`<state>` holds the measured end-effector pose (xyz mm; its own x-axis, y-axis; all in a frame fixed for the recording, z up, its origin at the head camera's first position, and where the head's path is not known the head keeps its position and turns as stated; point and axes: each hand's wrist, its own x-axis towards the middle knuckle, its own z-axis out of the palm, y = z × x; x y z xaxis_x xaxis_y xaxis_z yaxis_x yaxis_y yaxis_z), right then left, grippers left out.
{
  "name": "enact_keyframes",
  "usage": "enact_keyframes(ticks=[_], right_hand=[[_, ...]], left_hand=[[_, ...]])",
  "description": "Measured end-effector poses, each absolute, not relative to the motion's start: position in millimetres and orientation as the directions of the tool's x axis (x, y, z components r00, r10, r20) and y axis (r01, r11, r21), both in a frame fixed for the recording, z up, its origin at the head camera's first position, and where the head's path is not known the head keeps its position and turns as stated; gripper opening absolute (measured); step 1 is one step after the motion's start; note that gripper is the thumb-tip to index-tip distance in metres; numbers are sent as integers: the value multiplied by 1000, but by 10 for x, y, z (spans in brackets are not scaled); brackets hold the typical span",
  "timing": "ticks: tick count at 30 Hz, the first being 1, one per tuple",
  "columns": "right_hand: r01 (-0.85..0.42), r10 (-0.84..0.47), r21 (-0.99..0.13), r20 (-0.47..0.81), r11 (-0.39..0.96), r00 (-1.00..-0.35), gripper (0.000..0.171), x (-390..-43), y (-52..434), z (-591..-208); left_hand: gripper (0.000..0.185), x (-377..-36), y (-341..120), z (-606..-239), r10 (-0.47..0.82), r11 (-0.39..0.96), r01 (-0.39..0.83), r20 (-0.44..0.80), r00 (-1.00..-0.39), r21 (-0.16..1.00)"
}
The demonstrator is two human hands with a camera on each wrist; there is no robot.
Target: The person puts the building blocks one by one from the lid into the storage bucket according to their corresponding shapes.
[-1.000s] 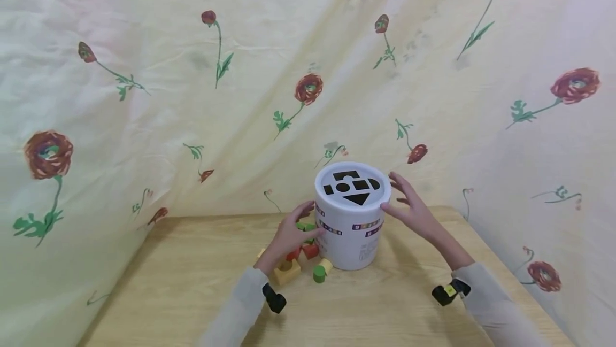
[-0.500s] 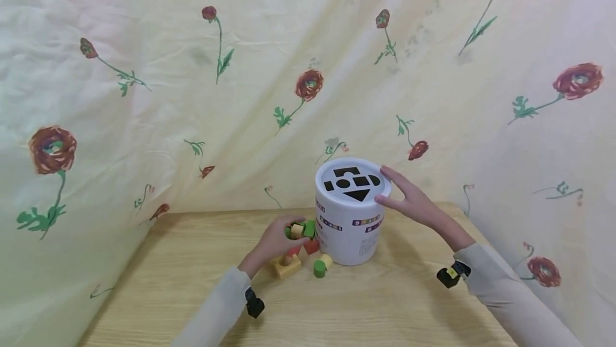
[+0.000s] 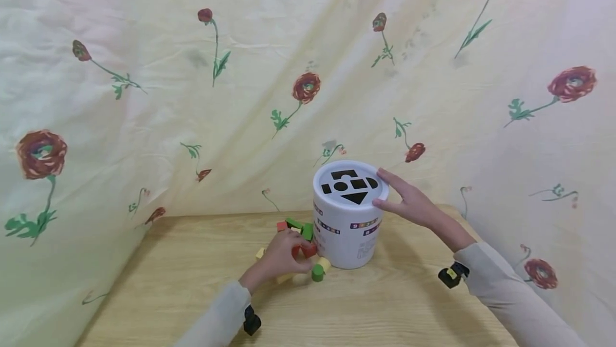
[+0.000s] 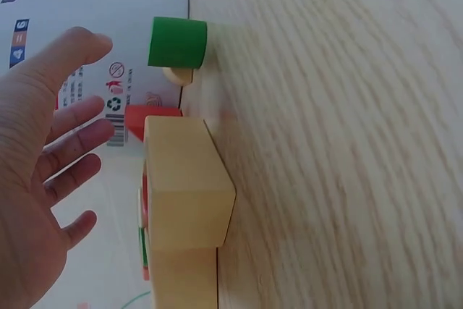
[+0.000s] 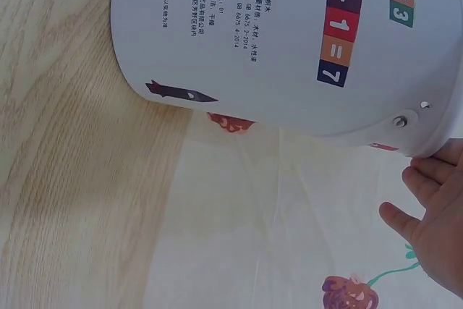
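Observation:
A white shape-sorter bucket [image 3: 340,234] stands upright on the table, its lid [image 3: 326,200] cut with several dark shaped holes. My right hand [image 3: 409,200] rests on the lid's right rim with its fingers stretched out. Over the loose blocks at the bucket's left, my left hand [image 3: 280,255] hovers. In the left wrist view its fingers are loosely bent, thumb apart, holding nothing. Close by are a green cylinder [image 4: 178,43], a red block [image 3: 309,250] and a plain wooden block [image 4: 189,186]. The left hand partly covers the pile in the head view.
Green blocks [image 3: 307,231] and another red block [image 3: 282,226] lie behind the left hand. A yellow block [image 3: 260,254] sits to its left. The wooden table [image 3: 192,283] meets a flowered cloth [image 3: 240,122] at the back and sides.
My left hand left the bucket's side, went down and left over the pile, then moved toward its near side. My right hand shifted from the bucket's side onto the lid rim.

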<state>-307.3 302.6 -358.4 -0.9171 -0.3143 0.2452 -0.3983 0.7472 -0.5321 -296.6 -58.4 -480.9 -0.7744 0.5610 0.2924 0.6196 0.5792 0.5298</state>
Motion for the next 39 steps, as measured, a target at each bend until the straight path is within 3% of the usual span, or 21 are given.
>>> enact_keyframes(ticks=[15, 39], right_hand=[[-401, -305, -523, 264, 752, -915, 89, -3076, 3025, -3602], [-420, -307, -479, 298, 771, -904, 88, -3113, 3022, -3667]], left_hand=[[35, -2952, -442, -4856, 632, 659, 661, 211, -745, 359], [28, -2923, -338, -4870, 643, 679, 668, 194, -741, 304]])
